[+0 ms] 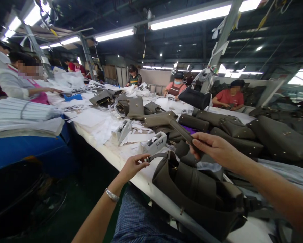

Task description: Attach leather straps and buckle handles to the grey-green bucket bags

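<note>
Left hand (134, 166) pinches a strap (158, 155) beside an open bag (195, 185), right hand (213, 145) grips a strip (181, 130) above it.

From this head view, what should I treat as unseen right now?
All in the head view:
Open handbag: inside bottom, hidden by its own walls and shadow.
Metal fitting: exact shape, too small and partly covered by the left hand.
Olive strip: near end, covered by the right hand.
Bound white bundle: one end, cut off by the left edge.
</note>
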The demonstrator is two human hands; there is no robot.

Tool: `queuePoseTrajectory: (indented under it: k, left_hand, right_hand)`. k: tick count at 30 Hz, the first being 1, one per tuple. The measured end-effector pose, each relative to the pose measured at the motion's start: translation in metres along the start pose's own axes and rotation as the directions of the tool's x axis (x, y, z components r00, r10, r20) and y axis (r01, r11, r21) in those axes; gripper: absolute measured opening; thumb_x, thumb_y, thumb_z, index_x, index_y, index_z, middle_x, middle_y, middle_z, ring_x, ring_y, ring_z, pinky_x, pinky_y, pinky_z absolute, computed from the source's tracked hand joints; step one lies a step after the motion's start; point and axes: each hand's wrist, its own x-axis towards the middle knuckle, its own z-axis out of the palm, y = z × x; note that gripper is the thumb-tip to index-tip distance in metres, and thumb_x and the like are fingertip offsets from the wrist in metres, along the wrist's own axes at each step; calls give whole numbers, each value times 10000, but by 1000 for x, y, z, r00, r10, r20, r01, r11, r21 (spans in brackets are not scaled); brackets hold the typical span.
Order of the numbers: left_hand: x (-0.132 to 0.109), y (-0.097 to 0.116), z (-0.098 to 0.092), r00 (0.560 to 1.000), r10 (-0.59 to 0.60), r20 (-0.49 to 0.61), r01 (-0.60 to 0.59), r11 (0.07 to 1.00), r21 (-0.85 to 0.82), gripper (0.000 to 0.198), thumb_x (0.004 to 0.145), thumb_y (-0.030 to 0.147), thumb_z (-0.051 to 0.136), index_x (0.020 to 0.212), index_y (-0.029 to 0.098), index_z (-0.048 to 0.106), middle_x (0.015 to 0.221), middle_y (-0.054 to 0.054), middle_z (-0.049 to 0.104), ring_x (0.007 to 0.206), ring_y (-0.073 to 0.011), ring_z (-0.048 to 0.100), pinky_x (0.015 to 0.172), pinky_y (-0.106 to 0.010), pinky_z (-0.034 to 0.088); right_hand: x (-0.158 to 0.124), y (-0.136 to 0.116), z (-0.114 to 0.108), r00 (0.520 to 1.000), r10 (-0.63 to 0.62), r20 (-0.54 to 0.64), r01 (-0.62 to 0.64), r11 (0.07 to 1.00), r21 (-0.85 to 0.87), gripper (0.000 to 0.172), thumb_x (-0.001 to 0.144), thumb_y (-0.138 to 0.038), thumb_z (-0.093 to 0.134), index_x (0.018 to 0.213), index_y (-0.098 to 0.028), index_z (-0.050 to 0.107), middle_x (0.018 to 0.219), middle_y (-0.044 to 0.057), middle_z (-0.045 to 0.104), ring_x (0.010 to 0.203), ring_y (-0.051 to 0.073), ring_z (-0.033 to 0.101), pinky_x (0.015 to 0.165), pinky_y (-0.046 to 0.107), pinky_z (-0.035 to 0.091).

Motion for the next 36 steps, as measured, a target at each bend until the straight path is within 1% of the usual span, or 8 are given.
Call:
queuePoseTrajectory:
  k: [4, 7, 11, 14, 21, 27, 34, 36]
  left_hand:
    - [5, 12, 5, 994, 31, -102, -42, 993, -108, 386, 735, 348, 780, 1088, 195, 747, 986, -66, 744, 843, -198, 667, 808, -320, 539]
    - [11, 32, 4, 975, 71, -210, -134, 943, -304, 343, 766, 309, 755, 1092, 204, 738, 1136, -76, 731, 1048, -235, 654, 919, -341, 515]
    - [19, 60, 18, 952, 125, -280, -261, 812, -523, 361, 778, 280, 732, 1131, 210, 700, 1109, -73, 743, 1040, -231, 666, 893, -346, 527]
    - [24, 78, 31, 949, 138, -282, -287, 745, -602, 394, 761, 240, 746, 1147, 221, 669, 1099, -69, 750, 1051, -224, 673, 930, -360, 514]
    - [27, 103, 48, 955, 191, -226, -288, 774, -564, 262, 751, 240, 730, 1008, 193, 740, 1047, -64, 745, 991, -236, 670, 905, -364, 518]
    - [33, 103, 54, 950, 192, -246, -306, 733, -608, 287, 738, 228, 749, 1024, 214, 766, 1118, -59, 734, 1073, -229, 639, 964, -352, 484]
    - [33, 106, 56, 953, 172, -250, -295, 716, -633, 313, 703, 211, 782, 1015, 230, 770, 1076, -44, 747, 1025, -208, 653, 955, -336, 484]
    - [33, 108, 57, 953, 157, -260, -292, 705, -647, 310, 698, 205, 791, 1006, 236, 771, 1051, -34, 752, 1006, -194, 655, 947, -320, 484]
  right_hand:
    - [2, 11, 13, 1000, 19, 18, -18, 999, -50, 438, 935, -588, 464, 856, -185, 618, 609, -30, 529, 542, 117, 500, 543, 249, 415]
    - [1, 15, 19, 997, 57, 57, -52, 995, -90, 471, 945, -595, 429, 830, -186, 633, 569, -37, 497, 520, 117, 464, 527, 252, 387]
    - [1, 11, 26, 992, 105, 65, -101, 993, -64, 508, 939, -616, 410, 758, -190, 620, 533, -43, 466, 492, 113, 426, 510, 252, 358]
    - [2, 7, 28, 990, 132, 50, -129, 990, -55, 525, 911, -647, 433, 702, -192, 590, 520, -46, 453, 471, 108, 408, 482, 245, 330]
    - [4, 15, 26, 989, 139, 53, -139, 990, 1, 513, 904, -638, 458, 749, -180, 628, 496, -58, 435, 432, 92, 368, 452, 229, 292]
    - [6, 21, 25, 993, 113, 38, -117, 987, 110, 508, 884, -647, 492, 733, -173, 597, 499, -67, 411, 432, 79, 330, 436, 219, 245]
    - [-1, 21, 22, 997, 82, -12, -81, 995, 55, 506, 905, -632, 471, 717, -177, 589, 518, -55, 419, 456, 90, 339, 451, 229, 258]
    - [-3, 19, 22, 996, 67, -64, -66, 998, 16, 500, 915, -619, 461, 706, -181, 582, 518, -56, 411, 459, 94, 340, 455, 234, 261]
